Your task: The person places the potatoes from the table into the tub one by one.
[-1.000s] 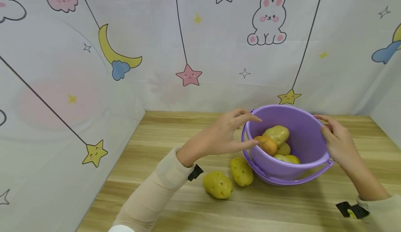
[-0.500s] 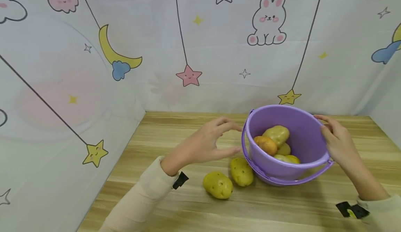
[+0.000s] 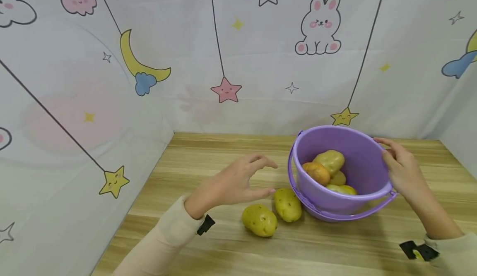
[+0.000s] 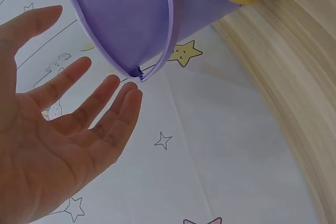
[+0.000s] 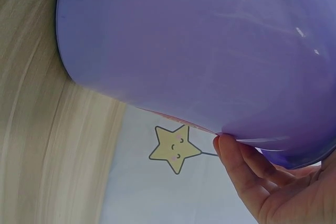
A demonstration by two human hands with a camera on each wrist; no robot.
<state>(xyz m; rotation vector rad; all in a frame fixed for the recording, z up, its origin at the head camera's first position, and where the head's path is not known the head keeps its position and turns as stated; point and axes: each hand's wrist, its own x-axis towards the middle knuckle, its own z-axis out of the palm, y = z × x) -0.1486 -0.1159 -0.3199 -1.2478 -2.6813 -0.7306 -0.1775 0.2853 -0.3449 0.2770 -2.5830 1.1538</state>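
A purple bucket (image 3: 367, 160) leans toward me on the wooden table, several potatoes (image 3: 329, 160) inside, one of them orange-brown (image 3: 316, 173). My right hand (image 3: 404, 166) grips the bucket's right rim; the right wrist view has its fingers (image 5: 236, 163) against the outer wall. Two yellow-green potatoes lie outside, one potato (image 3: 288, 205) right beside the bucket and another potato (image 3: 259, 220) to its left. Over the table just behind them is my left hand (image 3: 232, 181), holding nothing, thumb and fingers spread apart. In the left wrist view its palm (image 4: 58, 150) faces the camera, near the bucket's rim.
The bucket's purple handle (image 3: 346, 217) hangs down across its front. White cloth walls (image 3: 261, 114) printed with stars, a moon and a rabbit enclose the wooden table (image 3: 208, 160) at the back and sides.
My left hand has drawn back from over the bucket's left rim, moving left and down toward the loose potatoes. The right hand and the bucket stay in place.
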